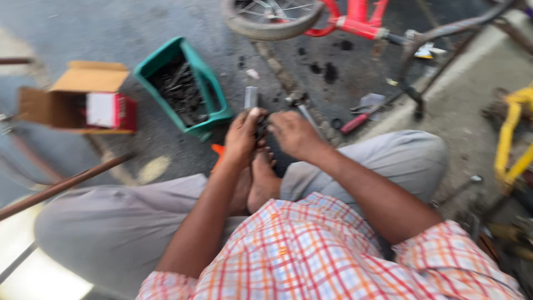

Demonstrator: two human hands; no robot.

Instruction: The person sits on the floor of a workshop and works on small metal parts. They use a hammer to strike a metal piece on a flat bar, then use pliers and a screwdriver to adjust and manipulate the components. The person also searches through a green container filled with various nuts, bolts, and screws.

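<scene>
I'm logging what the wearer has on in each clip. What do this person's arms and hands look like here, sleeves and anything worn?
Both arms are bare from above the elbow down. The left hand and right hand wear no gloves; no ring, watch or bracelet shows, though the picture is blurred. The short sleeves belong to a checked shirt, white with red, orange and bluish lines.

Stained ground point(139, 22), cluttered with parts.

I see a green bin point(208, 89) of metal bits, an open carton point(72, 97) to its left, a red-handled tool point(358, 119) by the kerb point(477, 61), and a rusty bar point(66, 186).
</scene>
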